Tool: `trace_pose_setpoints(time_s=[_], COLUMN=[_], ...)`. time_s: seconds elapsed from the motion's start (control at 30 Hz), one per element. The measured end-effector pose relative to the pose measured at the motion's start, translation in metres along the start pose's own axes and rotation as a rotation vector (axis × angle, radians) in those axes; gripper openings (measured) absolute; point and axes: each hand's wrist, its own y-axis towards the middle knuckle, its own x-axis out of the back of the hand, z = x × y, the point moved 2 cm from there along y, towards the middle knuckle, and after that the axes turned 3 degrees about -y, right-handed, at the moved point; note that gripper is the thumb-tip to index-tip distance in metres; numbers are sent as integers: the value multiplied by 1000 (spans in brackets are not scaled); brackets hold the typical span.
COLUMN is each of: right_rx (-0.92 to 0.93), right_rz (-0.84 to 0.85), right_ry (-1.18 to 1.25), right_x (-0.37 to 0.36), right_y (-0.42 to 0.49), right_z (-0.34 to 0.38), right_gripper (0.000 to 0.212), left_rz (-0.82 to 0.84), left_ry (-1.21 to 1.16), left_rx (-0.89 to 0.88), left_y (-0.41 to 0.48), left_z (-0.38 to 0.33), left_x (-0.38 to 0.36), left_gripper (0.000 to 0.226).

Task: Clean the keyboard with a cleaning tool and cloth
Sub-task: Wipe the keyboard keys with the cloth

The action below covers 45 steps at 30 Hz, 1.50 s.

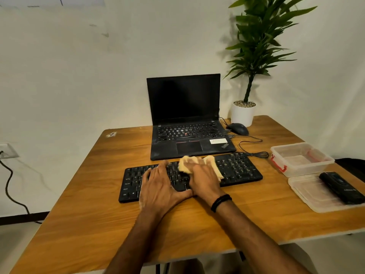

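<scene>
— What colour is seen under the right hand (205, 178)?
— A pale yellow cloth (186, 165), on a black keyboard (237, 167).
— And beyond that hand?
— A black laptop (183, 99); brown wood grain is shown by the table (98, 194).

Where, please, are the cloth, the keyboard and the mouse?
cloth (186, 165), head view, on its bunched fold.
keyboard (237, 167), head view, on its right-hand keys.
mouse (238, 128), head view, on its top shell.
</scene>
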Motion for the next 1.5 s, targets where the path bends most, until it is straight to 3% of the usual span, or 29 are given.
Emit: trace_pose_setpoints(time_s=[0.1, 0.23, 0.37, 0.53, 0.6, 0.7, 0.8, 0.87, 0.93, 1.1, 1.27, 1.4, 1.5], right_rx=[153, -62, -33, -581, -666, -525, -259, -137, -64, -75, -105, -147, -114], right_rz=[110, -100, -34, -496, -572, -500, -209, 7, 95, 40, 118, 45, 63], right_ry=[175, -37, 251, 577, 652, 483, 226, 178, 89, 27, 60, -18, -53], right_x=[4, 15, 25, 74, 77, 69, 45, 26, 13, 17, 16, 28, 31], right_y=[-18, -21, -42, -30, -25, -19, -14, -20, -32, -20, -22, -24, -34], right_z=[3, -23, -24, -81, -86, -67, -46, -40, -37, -27, -30, -21, -10], right_gripper=[54, 56, 40, 21, 24, 23, 26, 31, 41, 55, 31, 47, 37], left_rz=[-11, -17, -23, -46, -41, 3, 19, 27, 26, 44, 60, 47, 44], left_ry=[-21, 40, 49, 86, 103, 121, 129, 124, 119, 121, 132, 112, 104], left_rx=[-14, 11, 15, -11, -23, -26, -32, -21, -22, -59, -34, -48, -42], left_y=[1, 0, 0, -2, -1, 3, 6, 7, 8, 8, 10, 10, 11], left_z=[0, -3, -3, -9, -15, -28, -34, -31, -29, -31, -29, -29, -29], left_x=[0, 0, 1, 3, 2, -4, -11, -13, -14, -15, -14, -16, -15], left_gripper=[121, 130, 134, 127, 128, 132, 136, 135, 133, 130, 135, 131, 129])
